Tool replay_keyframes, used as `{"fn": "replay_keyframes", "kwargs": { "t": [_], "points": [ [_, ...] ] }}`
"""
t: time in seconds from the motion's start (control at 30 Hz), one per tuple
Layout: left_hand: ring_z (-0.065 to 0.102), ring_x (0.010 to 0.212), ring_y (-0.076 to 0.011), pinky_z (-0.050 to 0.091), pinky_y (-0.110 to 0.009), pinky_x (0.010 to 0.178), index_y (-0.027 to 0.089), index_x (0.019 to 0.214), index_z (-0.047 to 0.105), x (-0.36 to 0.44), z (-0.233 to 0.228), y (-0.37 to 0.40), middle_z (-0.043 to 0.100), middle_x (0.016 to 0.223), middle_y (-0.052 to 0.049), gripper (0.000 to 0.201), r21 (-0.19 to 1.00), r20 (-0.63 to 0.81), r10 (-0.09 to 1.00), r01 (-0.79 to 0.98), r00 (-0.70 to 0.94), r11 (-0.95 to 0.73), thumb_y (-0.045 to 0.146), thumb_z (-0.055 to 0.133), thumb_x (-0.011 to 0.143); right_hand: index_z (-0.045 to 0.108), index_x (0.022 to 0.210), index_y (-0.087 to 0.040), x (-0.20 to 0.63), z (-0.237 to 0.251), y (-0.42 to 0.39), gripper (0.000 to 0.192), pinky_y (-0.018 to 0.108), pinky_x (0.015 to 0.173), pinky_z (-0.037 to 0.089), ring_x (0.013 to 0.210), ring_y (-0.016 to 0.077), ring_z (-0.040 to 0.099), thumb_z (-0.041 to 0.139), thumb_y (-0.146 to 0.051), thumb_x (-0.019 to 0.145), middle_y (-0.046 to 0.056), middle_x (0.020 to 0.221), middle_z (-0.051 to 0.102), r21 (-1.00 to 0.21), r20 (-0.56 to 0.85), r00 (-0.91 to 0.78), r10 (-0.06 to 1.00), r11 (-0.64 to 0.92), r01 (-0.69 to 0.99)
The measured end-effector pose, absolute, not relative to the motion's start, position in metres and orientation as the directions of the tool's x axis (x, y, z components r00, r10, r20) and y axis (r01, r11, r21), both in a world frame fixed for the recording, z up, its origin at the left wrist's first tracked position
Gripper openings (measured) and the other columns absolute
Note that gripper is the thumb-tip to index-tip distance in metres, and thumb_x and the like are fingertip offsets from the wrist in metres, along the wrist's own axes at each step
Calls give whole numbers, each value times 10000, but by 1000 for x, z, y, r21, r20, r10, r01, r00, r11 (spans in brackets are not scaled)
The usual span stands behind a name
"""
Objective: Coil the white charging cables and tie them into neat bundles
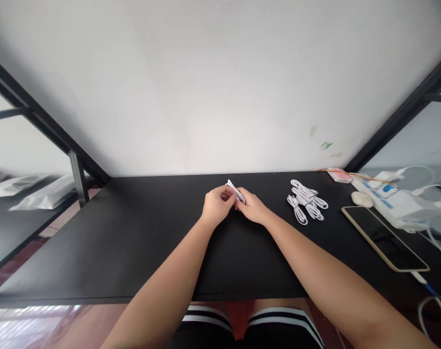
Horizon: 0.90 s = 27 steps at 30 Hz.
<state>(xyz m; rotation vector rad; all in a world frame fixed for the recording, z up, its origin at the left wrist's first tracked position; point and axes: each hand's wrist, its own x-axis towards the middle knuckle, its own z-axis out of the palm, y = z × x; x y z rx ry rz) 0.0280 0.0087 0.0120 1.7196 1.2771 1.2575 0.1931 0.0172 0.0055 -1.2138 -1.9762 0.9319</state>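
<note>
Over the middle of the black table (pixel 151 232), a folded white cable (pixel 239 195) is held between both hands. My left hand (pixel 218 203) pinches it from the left with thumb and fingers. From the right, my right hand (pixel 252 206) is closed around the same bundle. Its looped end sticks up past the fingertips, while the part inside the fingers is hidden. To the right of my right hand, several coiled white cables (pixel 306 198) lie in a small pile on the table.
At the right stand a white power strip (pixel 387 198) with plugged-in chargers, a phone (pixel 384 237) with a cord, a rounded white object (pixel 362 199) and a pink-and-white box (pixel 339 175). Clear plastic packages (pixel 46 193) lie beyond the left metal frame. A white wall (pixel 206 97) rises behind.
</note>
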Motion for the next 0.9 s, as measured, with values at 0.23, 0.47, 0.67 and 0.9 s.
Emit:
{"fn": "replay_keyframes", "kwargs": {
  "t": [0.23, 0.47, 0.67, 0.9],
  "points": [
    [680, 729, -144, 537, -270, 722, 207, 786, 669, 28, 13, 8, 731, 812, -9, 67, 873, 330, 943, 363, 49, -325, 271, 661, 806, 589, 1120, -236, 194, 3, 20, 223, 333, 837, 441, 953, 213, 633, 477, -324, 949, 38, 1054, 699, -834, 167, -340, 926, 316, 453],
    [673, 709, -145, 506, -264, 687, 207, 773, 640, 26, 7, 14, 722, 782, -6, 65, 880, 300, 954, 381, 15, -283, 269, 652, 786, 616, 1040, -216, 194, 4, 21, 213, 295, 748, 430, 836, 184, 588, 534, -363, 909, 13, 938, 673, -909, 135, -278, 951, 231, 348],
    [642, 680, -141, 482, -265, 672, 213, 740, 632, 21, 9, 15, 692, 732, 10, 73, 838, 298, 953, 494, -60, -231, 275, 647, 774, 649, 1008, -217, 196, 7, 22, 224, 281, 681, 407, 726, 166, 548, 593, -372, 855, -7, 823, 645, -914, 117, -265, 957, 208, 349],
    [604, 669, -158, 444, -277, 642, 223, 701, 606, 10, 9, 19, 667, 710, -2, 68, 754, 256, 963, 641, -87, -143, 232, 650, 752, 601, 924, -230, 199, 6, 22, 201, 275, 632, 398, 667, 153, 517, 619, -407, 833, -26, 742, 590, -919, 139, -167, 976, 191, 346]
  ]
}}
